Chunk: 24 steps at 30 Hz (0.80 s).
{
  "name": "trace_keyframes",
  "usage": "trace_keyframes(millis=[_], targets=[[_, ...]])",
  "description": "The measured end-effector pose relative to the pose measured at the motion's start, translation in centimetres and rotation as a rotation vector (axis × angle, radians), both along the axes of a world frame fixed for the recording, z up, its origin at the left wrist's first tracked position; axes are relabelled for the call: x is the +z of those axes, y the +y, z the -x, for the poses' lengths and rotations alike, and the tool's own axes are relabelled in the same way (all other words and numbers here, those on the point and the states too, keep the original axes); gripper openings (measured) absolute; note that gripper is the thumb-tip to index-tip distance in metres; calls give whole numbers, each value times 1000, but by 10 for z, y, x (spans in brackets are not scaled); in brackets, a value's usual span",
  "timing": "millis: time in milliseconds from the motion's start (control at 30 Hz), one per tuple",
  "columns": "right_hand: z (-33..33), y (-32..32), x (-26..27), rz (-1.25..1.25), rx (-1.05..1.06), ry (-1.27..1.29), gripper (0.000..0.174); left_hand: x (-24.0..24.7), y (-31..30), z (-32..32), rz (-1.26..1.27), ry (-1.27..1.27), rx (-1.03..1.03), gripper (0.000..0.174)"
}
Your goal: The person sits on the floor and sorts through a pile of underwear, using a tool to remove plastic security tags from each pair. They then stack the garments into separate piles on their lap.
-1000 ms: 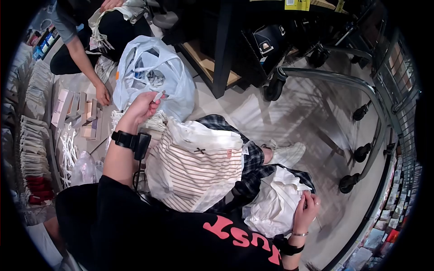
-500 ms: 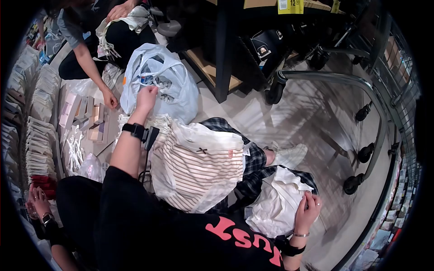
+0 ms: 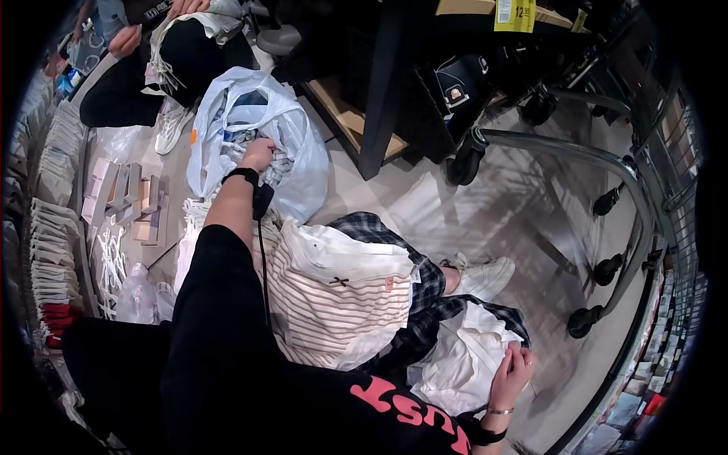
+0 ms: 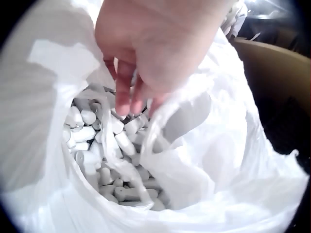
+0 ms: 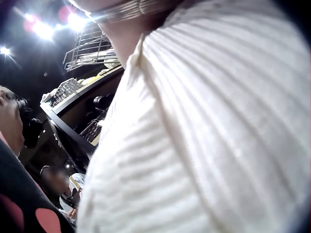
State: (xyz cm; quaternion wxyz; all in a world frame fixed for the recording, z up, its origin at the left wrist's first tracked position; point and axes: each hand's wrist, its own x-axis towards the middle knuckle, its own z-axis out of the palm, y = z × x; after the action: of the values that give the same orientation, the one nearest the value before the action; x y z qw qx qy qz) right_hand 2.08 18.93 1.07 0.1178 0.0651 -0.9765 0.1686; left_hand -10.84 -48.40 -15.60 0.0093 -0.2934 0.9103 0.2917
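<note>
While the left hand [image 4: 146,53] hangs slack-fingered and empty, fingertips [image 4: 124,109] just above the white tags [image 4: 104,145] heaped in the plastic bag [image 4: 214,165], it would do best to pinch a single tag clear of the film, the right hand [image 3: 509,370] gripping the white garment [image 3: 459,356] on the plaid trousers [image 3: 428,280].

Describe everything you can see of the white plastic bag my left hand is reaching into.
The plastic bag is thin, translucent white film, crumpled and slack. It sits on the floor beside a dark shelf upright, mouth open upward, partly filled with small white peg-shaped pieces. The left hand reaches into the mouth, fingers pointing down just above the pieces, a fold of film against them.
</note>
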Motion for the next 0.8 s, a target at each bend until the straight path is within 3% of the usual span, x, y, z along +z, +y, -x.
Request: trace_keyframes(millis=[33,133,267,300,400,433,533,567,667,700,800], targets=[[1,-1,-1,-5,-1,-3,11,-2,1,7,197,-81,-32,23],[3,-4,-1,12,-6,-23,11,22,35,3,304,-5,-14,27],[5,-7,0,-2,-6,-19,11,27,52,14,382,-227,30,32],[4,-6,-1,0,-12,-26,11,17,49,19,554,-287,-41,31],[4,-5,-2,-6,-19,-23,11,6,53,37,446,-373,-44,29],[4,-5,-3,-8,-18,-20,11,-19,43,45,447,-322,49,28],[5,-4,-4,-14,-14,-11,11,24,67,40,368,-415,-38,29],[4,-4,-3,-20,-17,-25,11,-34,30,55,199,-373,134,36],[4,-3,-3,-30,-19,-31,12,-2,56,36,162,-325,255,46],[4,-2,-4,-30,-11,-20,12,-3,58,33,193,-329,232,56],[2,-2,-4,-23,3,3,13,-3,65,25,259,-228,191,38]])
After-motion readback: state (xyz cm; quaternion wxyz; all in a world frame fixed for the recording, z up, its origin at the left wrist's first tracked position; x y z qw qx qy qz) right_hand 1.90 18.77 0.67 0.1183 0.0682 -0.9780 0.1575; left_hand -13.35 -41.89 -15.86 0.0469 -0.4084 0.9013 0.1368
